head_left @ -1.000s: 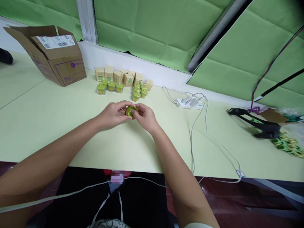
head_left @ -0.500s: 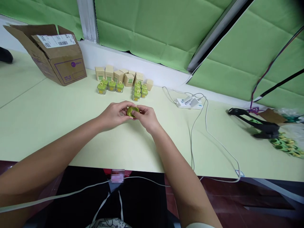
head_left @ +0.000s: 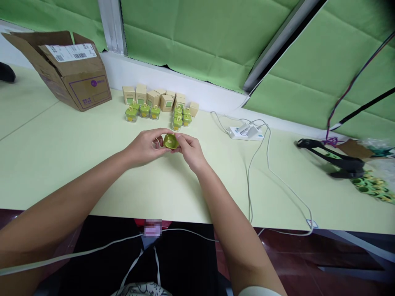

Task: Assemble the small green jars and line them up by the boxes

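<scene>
Between my two hands, a little above the table, is a small green lid [head_left: 170, 142], its hollow inside turned up toward me. My left hand [head_left: 147, 146] grips its left edge with thumb and fingers. On the other side, my right hand [head_left: 190, 151] pinches the right edge, the thumb near the rim. Beyond my hands stand small clear jars with green lids and loop handles, in a left group [head_left: 144, 111] and a right group [head_left: 177, 119]. A row of small tan boxes [head_left: 167, 103] lines up behind them.
An open cardboard box [head_left: 89, 88] stands at the back left. To the right lie a white power strip [head_left: 246, 133] with plugs and trailing cables, a black stand-like object [head_left: 336, 160] and a pile of green and yellow pieces [head_left: 372, 187]. Green cloth [head_left: 197, 37] covers the windows.
My right thumb has moved from inside the green lid to its edge, so the hollow shows more fully. Both hands have shifted slightly up and left.
</scene>
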{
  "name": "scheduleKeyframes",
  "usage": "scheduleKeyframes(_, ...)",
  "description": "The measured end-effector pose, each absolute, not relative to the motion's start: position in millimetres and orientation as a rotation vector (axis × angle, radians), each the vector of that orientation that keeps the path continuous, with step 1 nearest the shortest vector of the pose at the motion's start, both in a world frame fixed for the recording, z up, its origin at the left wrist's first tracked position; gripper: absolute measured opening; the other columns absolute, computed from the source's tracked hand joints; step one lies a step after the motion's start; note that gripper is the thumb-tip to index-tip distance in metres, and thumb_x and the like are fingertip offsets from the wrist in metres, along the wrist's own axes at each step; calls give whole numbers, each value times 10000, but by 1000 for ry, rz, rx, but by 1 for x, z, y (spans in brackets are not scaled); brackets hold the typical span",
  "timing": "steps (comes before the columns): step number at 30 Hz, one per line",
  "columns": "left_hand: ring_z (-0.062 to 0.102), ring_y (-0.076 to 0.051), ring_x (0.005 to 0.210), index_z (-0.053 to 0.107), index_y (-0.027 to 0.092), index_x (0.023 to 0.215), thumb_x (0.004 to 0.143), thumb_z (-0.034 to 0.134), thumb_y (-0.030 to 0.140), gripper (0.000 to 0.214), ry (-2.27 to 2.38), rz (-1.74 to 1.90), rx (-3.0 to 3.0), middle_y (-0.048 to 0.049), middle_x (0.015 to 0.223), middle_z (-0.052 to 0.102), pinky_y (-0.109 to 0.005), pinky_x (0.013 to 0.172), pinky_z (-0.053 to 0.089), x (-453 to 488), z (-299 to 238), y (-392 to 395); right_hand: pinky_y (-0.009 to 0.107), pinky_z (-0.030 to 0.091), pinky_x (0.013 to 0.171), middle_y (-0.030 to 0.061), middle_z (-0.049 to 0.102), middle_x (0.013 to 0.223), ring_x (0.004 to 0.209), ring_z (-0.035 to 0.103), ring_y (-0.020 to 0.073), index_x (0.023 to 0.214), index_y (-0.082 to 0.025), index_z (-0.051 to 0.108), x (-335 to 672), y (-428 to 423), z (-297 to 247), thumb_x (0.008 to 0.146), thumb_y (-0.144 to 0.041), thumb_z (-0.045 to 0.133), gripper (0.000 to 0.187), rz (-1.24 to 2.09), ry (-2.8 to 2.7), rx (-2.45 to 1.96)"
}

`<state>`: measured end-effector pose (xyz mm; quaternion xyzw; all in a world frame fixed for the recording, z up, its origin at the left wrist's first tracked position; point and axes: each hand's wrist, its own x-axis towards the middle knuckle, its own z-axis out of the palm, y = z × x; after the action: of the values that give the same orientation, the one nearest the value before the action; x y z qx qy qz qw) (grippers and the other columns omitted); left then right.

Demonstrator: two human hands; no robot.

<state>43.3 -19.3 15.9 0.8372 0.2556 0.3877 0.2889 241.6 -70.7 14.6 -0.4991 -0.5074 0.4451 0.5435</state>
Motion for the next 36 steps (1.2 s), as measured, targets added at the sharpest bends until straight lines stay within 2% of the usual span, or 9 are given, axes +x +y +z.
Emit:
scheduleKeyframes(3, 621, -157, 794, 739, 244, 1246, 796, 824, 364, 473, 841, 1156, 2212, -25, 995, 729, -295, 728, 530, 41, 20, -14, 322, 613, 715, 76, 744, 1053, 787, 704, 167, 1120, -203, 754, 244, -69, 7, 990, -679, 534, 540, 939, -1222, -1275)
scheduleKeyframes(6, 629, -166, 867, 716, 223, 1210, 742, 836, 342, 498, 971, 1345, 2088, -41, 1115, 738, -305, 767, 516, 37, 21, 0, 362, 601, 809, 102, 717, 1108, 865, 685, 197, 1179, -189, 749, 237, -68, -7, 996, -470, 606, 365, 617, -1538, -1425)
scheduleKeyframes(9, 634, -176, 937, 696, 224, 1242, 729, 823, 331, 540, 995, 1441, 2003, -61, 1255, 730, -310, 786, 514, 33, 19, 14, 430, 579, 953, 131, 673, 1166, 1036, 668, 262, 1368, -205, 690, 220, -69, -20, 972, -329, 669, 415, 309, -1923, -1476)
scheduleKeyframes(12, 634, -190, 988, 709, 235, 1274, 729, 826, 327, 565, 982, 1451, 2001, -69, 1309, 728, -324, 826, 518, 30, 18, 20, 468, 556, 1024, 156, 632, 1236, 1163, 627, 301, 1345, -215, 685, 206, -68, -28, 975, -278, 673, 375, 152, -2036, -1500)
scheduleKeyframes(17, 670, -216, 1008, 771, 200, 1153, 714, 891, 411, 502, 817, 1380, 1683, -80, 1166, 768, -347, 873, 535, 34, 18, 18, 431, 592, 936, 115, 699, 1169, 1012, 666, 240, 1172, -203, 652, 208, -62, -29, 932, -360, 699, 291, 465, -1712, -1402)
scheduleKeyframes(20, 690, -207, 972, 783, 189, 1075, 665, 944, 414, 494, 714, 1298, 1370, -54, 1003, 761, -344, 891, 542, 38, 17, 17, 369, 613, 845, 75, 739, 1135, 947, 691, 202, 1106, -236, 623, 218, -59, -22, 852, -508, 763, 398, 715, -1369, -1246)
scheduleKeyframes(23, 691, -185, 915, 786, 189, 993, 628, 968, 394, 457, 669, 1217, 1186, -39, 937, 746, -331, 868, 546, 41, 15, 18, 374, 614, 920, 57, 756, 1132, 1005, 708, 197, 1133, -256, 619, 225, -59, -13, 774, -533, 840, 504, 820, -1177, -1101)
scheduleKeyframes(29, 704, -185, 945, 746, 193, 1016, 623, 964, 397, 494, 713, 1171, 1264, -50, 1029, 751, -330, 880, 574, 41, 14, 17, 392, 622, 943, 28, 751, 1115, 964, 692, 179, 1143, -268, 677, 229, -65, -1, 766, -511, 857, 483, 854, -1089, -1065)
scheduleKeyframes(36, 692, -232, 1039, 735, 214, 1161, 712, 851, 292, 470, 790, 1231, 2062, -85, 1213, 728, -405, 998, 577, 40, 11, 1, 397, 619, 985, 36, 763, 1137, 1070, 706, 203, 1109, -281, 677, 233, -68, 5, 769, -561, 873, 482, 743, -1089, -1012)
